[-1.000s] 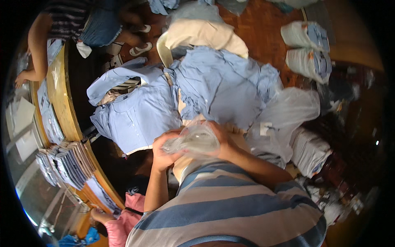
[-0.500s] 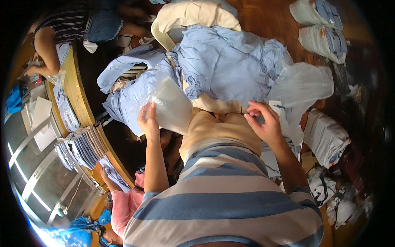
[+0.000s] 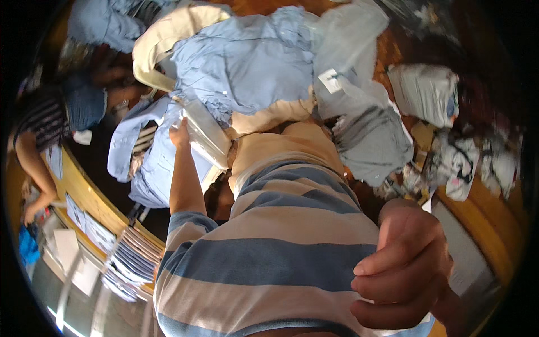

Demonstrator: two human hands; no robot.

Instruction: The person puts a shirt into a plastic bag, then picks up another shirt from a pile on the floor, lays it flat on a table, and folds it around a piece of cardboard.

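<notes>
The left hand (image 3: 179, 135) is extended forward, its thumb and fingers pinching the near edge of a clear plastic bag (image 3: 206, 133). The bag lies at a slant just left of the wearer's lap, over a light blue shirt (image 3: 150, 163), and its surface reflects light along its length. The right hand (image 3: 403, 267) is raised close to the camera, in front of the right side of the blue-and-white striped top (image 3: 281, 264); its fingers are curled toward the palm, and the inside of the grip is hidden, so whether it is closed on anything cannot be told. Ahead of the lap, a heap of light blue cloth (image 3: 247, 62) rests on cream fabric (image 3: 275, 118). To the right of the heap, a translucent plastic sheet (image 3: 351, 42) carries a white card (image 3: 330, 81). Below this sheet is a grey bundle (image 3: 375, 146); a plastic-wrapped bundle (image 3: 425, 92) stands farther right. On the left side, a curved-looking wooden worktop (image 3: 92, 191) supports a row of folded garments (image 3: 132, 255) in blue and beige tones. At its far end, a co-worker (image 3: 42, 121) in a dark striped top extends one arm over the worktop.
</notes>
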